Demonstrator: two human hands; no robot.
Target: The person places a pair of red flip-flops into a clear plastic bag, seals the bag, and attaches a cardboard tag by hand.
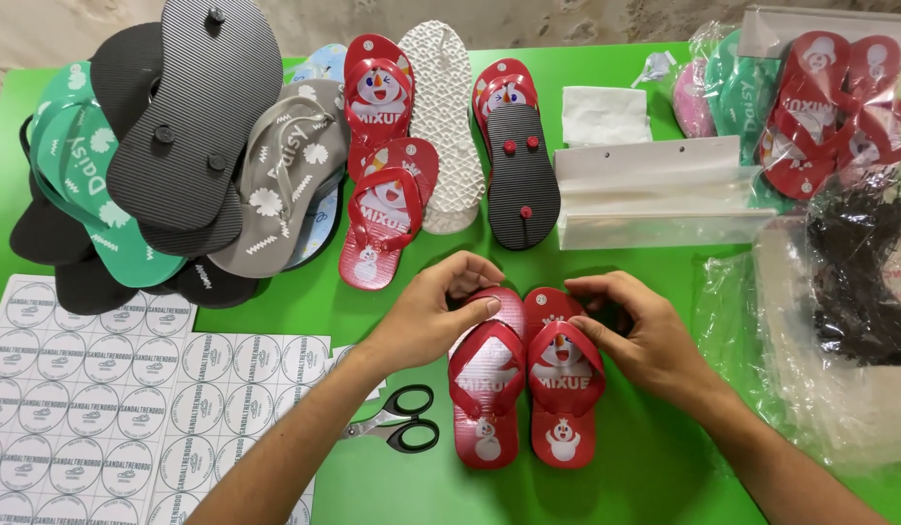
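Two red flip-flops with a white cartoon print lie side by side on the green table (654, 467), toes away from me. My left hand (433, 313) rests its fingers on the toe end of the left flip-flop (486, 389). My right hand (637, 329) grips the toe end and strap of the right flip-flop (563, 389). Both hands meet at the top of the pair.
Black-handled scissors (400, 419) lie just left of the pair. Sheets of round stickers (100, 399) cover the near left. A heap of black, green and grey flip-flops (178, 146) fills the far left; more red ones (387, 175) sit behind. Clear plastic bags (654, 194) lie right.
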